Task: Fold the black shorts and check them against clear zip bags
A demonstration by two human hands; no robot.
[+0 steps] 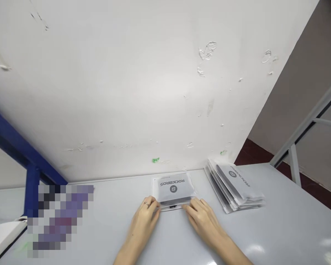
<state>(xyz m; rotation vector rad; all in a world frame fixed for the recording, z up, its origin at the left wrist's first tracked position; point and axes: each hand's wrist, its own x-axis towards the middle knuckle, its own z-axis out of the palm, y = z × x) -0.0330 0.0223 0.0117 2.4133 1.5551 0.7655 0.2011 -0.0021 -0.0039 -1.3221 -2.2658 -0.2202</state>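
A frosted plastic zip bag (165, 184) with upside-down ROCKBROS lettering and a round logo lies flat on the table in front of me. Something grey shows through it, and a small black piece sits at its near edge. My left hand (145, 216), a ring on one finger, pinches the bag's near left corner. At the near right corner my right hand (202, 217) has its thumb and fingers closed on the edge. To the right lies a fanned stack of similar zip bags (234, 187), touched by neither hand.
The grey table (105, 221) meets a white wall (143, 92) with chipped paint. A blue metal frame (31, 176) stands at the left, beside a pixelated patch. At the far left is a white object (5, 235). A grey metal frame (295, 162) rises at the right.
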